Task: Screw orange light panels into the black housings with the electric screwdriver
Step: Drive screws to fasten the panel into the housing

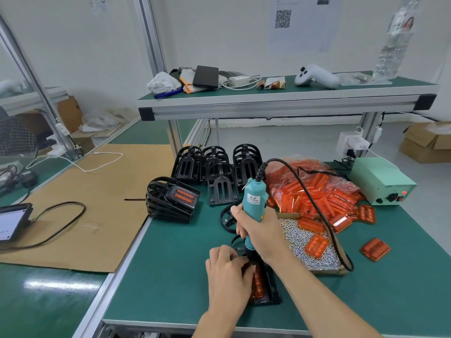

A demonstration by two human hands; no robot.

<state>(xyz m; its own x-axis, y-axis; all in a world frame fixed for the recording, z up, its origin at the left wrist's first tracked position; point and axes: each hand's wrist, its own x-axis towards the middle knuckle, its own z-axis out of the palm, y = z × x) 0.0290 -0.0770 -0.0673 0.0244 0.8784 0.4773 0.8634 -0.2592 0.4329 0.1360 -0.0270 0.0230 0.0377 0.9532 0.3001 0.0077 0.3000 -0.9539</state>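
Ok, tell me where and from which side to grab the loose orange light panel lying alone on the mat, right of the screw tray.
Take the orange light panel by its two long outer edges, coming straight down from above. It lies flat on the green mat with bare mat all around it, so both edges look open to a pinch. The right hand, now gripping the electric screwdriver, is nearer.

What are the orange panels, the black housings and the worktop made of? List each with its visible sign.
Orange panels: likely translucent plastic, glossy; light glints on them.
Black housings: seemingly moulded plastic, semi-gloss, with thin ribs.
Worktop: probably a green rubber mat, matte, edged in silver metal.
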